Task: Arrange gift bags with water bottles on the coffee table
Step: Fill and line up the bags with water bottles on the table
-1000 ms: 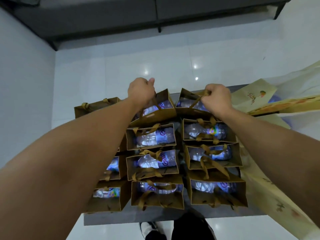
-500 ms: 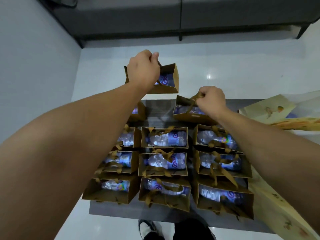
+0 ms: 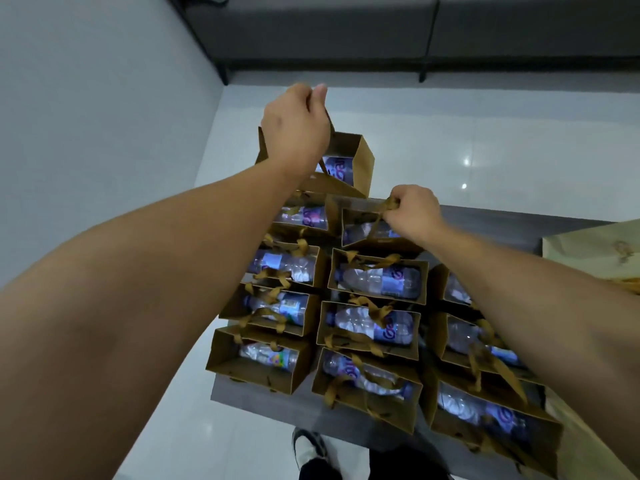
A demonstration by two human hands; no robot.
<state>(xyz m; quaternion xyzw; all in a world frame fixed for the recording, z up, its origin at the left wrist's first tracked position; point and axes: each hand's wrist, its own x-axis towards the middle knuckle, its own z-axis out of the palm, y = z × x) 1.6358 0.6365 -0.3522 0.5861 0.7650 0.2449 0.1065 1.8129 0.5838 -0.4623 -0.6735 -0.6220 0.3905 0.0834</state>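
Several brown paper gift bags, each with a water bottle lying inside, stand in rows on the dark coffee table (image 3: 491,223). My left hand (image 3: 294,129) grips the ribbon handle of one bag (image 3: 360,157) and holds it in the air beyond the table's far edge; a bottle with a purple label shows inside. My right hand (image 3: 414,209) grips the ribbon handle of another bag (image 3: 360,233) at the far end of the middle row; whether that bag touches the table I cannot tell.
A grey sofa (image 3: 381,29) stands across the far side on the white tiled floor (image 3: 485,140). A pale wall (image 3: 86,116) runs along the left. Large cream paper bags (image 3: 595,251) lie at the table's right end. My shoe (image 3: 308,452) is below the near edge.
My left hand lifted its bag off the table and carried it up and away. My right hand kept its grip on the other bag. The view shifted left.
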